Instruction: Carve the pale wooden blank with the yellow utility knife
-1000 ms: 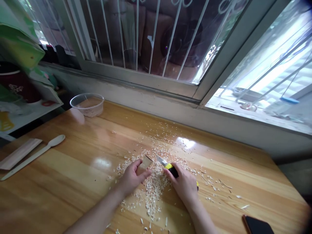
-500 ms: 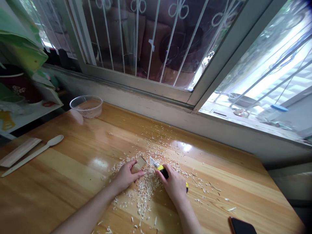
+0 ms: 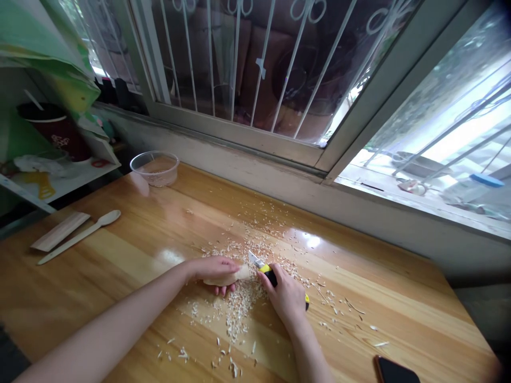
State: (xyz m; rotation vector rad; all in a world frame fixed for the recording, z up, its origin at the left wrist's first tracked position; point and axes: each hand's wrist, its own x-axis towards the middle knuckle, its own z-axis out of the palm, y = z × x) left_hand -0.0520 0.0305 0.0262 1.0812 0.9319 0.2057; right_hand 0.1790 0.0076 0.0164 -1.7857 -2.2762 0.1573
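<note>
The left hand [image 3: 213, 268] holds a pale wood piece [image 3: 231, 276] flat on the tabletop [image 3: 131, 255]; the right hand [image 3: 285, 295] closes around a yellow knife [image 3: 265, 268], its blade at the wood's end. Shavings [image 3: 239, 308] lie all around. At ten o'clock — a spoon [image 3: 85, 234], a slat [image 3: 59, 232], a clear bowl [image 3: 155, 168]. A phone [image 3: 395, 371] sits at four o'clock.

Glossy varnished wooden table [image 3: 120, 276], pale matt wood shavings [image 3: 239, 306], clear plastic bowl [image 3: 155, 168].
</note>
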